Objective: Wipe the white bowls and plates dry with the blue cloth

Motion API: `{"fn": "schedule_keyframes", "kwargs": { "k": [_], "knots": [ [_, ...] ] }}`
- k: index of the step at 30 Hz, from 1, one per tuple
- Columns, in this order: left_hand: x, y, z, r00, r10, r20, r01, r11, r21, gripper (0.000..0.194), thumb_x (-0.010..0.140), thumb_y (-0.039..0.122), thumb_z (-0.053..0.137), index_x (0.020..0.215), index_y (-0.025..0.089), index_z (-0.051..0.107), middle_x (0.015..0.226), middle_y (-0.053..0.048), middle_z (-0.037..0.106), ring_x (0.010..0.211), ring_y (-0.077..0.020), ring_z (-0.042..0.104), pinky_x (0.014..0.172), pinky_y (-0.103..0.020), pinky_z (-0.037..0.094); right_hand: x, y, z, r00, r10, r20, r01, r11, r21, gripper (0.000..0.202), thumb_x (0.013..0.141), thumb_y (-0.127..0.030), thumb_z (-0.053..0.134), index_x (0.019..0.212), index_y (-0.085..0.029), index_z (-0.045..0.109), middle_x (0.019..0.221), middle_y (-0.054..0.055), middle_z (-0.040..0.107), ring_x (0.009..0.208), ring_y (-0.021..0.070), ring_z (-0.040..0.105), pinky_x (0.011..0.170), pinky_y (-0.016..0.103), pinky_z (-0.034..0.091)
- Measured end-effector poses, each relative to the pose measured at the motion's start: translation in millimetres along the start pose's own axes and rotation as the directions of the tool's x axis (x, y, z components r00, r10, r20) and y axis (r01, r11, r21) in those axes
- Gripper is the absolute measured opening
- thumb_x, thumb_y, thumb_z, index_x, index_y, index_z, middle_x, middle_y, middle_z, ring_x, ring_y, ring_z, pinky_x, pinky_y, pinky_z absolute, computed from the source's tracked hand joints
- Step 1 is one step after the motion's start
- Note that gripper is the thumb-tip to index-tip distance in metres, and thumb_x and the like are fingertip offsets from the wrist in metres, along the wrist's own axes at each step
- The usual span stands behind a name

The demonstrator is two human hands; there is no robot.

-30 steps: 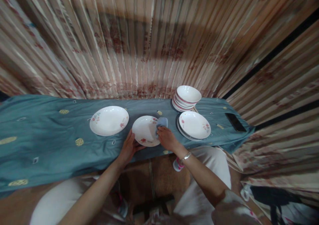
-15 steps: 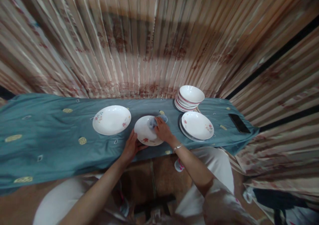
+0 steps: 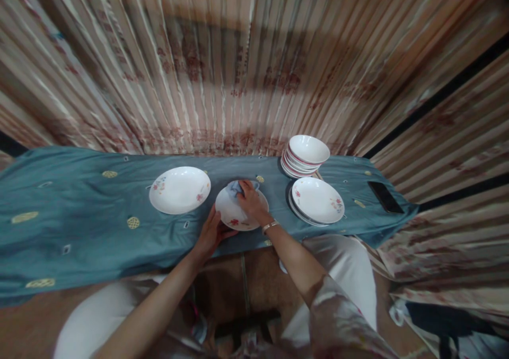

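Observation:
A white plate with red flowers (image 3: 228, 210) is in front of me, tipped slightly at the table's near edge. My left hand (image 3: 210, 233) grips its left rim, thumb on top and fingers beneath. In my right hand (image 3: 251, 202) is a bluish-grey cloth (image 3: 234, 187), pressed on the plate's far upper part. To the left lies another flowered white plate (image 3: 180, 190), apart from both hands. On the right is a stack of similar plates (image 3: 318, 200), and behind it a stack of white bowls with red rims (image 3: 309, 149).
A teal tablecloth (image 3: 91, 210) with yellow pineapple prints covers the narrow table. A black phone (image 3: 385, 196) lies at the right end. Patterned curtains (image 3: 222, 83) hang right behind the table. Below are my knees in white trousers (image 3: 345, 263).
My right hand has slid the cloth leftward across the plate, from its upper right to its upper left. The left hand keeps its hold on the rim.

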State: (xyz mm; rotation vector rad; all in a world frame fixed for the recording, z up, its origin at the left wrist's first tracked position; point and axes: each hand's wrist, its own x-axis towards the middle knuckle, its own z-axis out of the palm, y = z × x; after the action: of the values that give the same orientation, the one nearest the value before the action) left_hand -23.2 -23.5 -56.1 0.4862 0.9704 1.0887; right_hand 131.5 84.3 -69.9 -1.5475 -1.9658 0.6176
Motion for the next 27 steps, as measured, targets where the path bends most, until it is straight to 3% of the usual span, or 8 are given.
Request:
{"fn": "schedule_keyframes", "kwargs": {
  "k": [9,18,24,27],
  "knots": [
    [0,0,0.8,1.0,0.003,-0.007,-0.003,1.0,-0.014,0.068,0.094,0.032,0.061,0.157,0.031,0.035,0.13,-0.012,0.067,0.096,-0.0257,0.073,0.079,-0.044,0.064,-8,-23,11,0.988,-0.128,0.09,0.122,0.99,0.068,0.05,0.09,-0.008,0.05,0.14,-0.005,0.055,0.153,0.02,0.047,0.143,0.0242,0.046,0.124,0.034,0.032],
    [3,-2,0.5,0.999,-0.005,-0.04,0.004,1.0,-0.028,0.059,0.099,0.03,0.053,0.156,0.03,0.036,0.131,-0.012,0.069,0.102,-0.0256,0.073,0.083,-0.042,0.063,-22,-37,12,0.951,-0.252,0.18,0.232,0.965,0.122,0.053,0.09,-0.008,0.049,0.142,-0.017,0.057,0.154,0.013,0.05,0.145,0.0218,0.046,0.124,0.041,0.032],
    [1,3,4.7,0.995,-0.084,-0.044,0.081,0.994,-0.071,0.051,0.104,0.043,0.039,0.146,0.015,0.048,0.124,-0.017,0.072,0.11,-0.0289,0.071,0.089,-0.044,0.06,-32,-41,5,0.929,-0.263,0.26,0.211,0.954,0.212,0.048,0.092,-0.01,0.051,0.138,-0.015,0.061,0.151,0.013,0.055,0.142,0.0208,0.049,0.123,0.039,0.034],
    [0,6,5.8,0.995,-0.094,-0.021,0.092,0.992,-0.084,0.051,0.106,0.045,0.033,0.144,0.017,0.05,0.123,-0.016,0.073,0.113,-0.028,0.07,0.091,-0.044,0.06,-37,-41,2,0.924,-0.262,0.28,0.19,0.947,0.259,0.044,0.093,-0.012,0.053,0.135,-0.018,0.063,0.149,0.01,0.058,0.14,0.0195,0.052,0.122,0.038,0.035]
  ]
}}
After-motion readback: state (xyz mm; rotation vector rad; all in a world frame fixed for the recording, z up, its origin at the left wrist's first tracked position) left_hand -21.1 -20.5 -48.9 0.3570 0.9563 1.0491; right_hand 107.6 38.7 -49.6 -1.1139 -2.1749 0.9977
